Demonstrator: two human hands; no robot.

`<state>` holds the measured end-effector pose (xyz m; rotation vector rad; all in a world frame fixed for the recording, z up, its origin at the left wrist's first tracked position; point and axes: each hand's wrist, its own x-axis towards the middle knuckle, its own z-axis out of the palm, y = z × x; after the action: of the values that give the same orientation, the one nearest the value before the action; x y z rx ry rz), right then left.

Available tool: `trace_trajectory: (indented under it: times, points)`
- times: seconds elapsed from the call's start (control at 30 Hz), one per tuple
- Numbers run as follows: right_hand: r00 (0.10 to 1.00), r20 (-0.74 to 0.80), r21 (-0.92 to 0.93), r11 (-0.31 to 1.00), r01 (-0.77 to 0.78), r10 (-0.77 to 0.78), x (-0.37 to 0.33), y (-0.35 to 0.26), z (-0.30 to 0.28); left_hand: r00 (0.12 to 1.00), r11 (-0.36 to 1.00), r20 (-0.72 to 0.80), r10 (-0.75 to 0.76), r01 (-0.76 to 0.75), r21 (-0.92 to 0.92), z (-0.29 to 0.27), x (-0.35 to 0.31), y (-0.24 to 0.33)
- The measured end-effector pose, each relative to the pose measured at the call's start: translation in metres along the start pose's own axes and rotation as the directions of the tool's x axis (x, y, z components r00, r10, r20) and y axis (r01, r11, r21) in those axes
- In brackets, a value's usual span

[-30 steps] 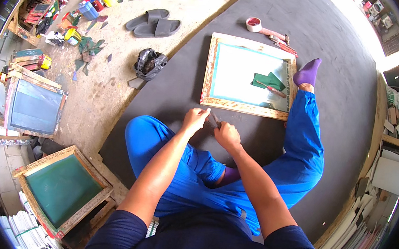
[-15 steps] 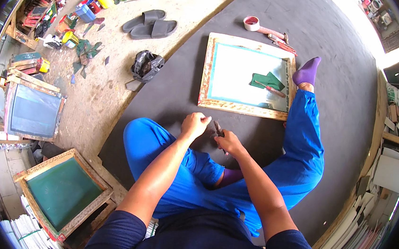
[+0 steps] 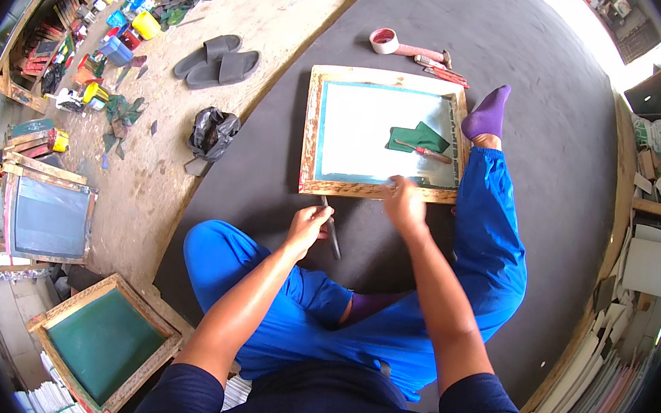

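My left hand [image 3: 309, 227] is closed round a slim dark tool [image 3: 333, 240], just short of the near edge of a wooden screen frame [image 3: 379, 191]. The tool's exact kind is unclear. My right hand [image 3: 406, 205] is over the near rail of that frame, smeared by motion; its fingers and anything in them cannot be made out. The frame lies flat on the black surface, with pale mesh [image 3: 353, 130] inside it. On the mesh rest a dark green scrap of cloth or sheet [image 3: 411, 138] and a thin red-handled tool [image 3: 433, 154].
Beyond the frame lie a tape roll [image 3: 383, 40], a hammer [image 3: 422, 53] and red-handled tools [image 3: 446, 75]. A black plastic bag [image 3: 214, 133] and dark slippers [image 3: 223, 70] are at left. More screens [image 3: 108, 327] stand lower left. My purple-socked foot [image 3: 486, 114] borders the frame's right side.
The dark tool has passed from my right hand to my left. My right hand has moved forward to the frame's near rail. The whole view has shifted slightly.
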<state>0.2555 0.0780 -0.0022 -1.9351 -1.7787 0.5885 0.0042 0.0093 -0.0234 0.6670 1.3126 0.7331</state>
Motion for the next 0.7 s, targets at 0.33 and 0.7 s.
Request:
trace_trajectory:
  times: [0.33,0.7]
  points:
    - [1.0,0.026,-0.509,0.861,0.0,0.015,0.09,0.072,-0.031,1.0,0.996,-0.004,-0.023,0.023,0.083,-0.01,0.001,-0.007]
    - [0.968,-0.178,-0.086,0.983,0.165,-0.178,0.051,0.009,-0.028,0.992,0.992,-0.087,0.095,-0.087,0.09,-0.01,0.011,-0.011]
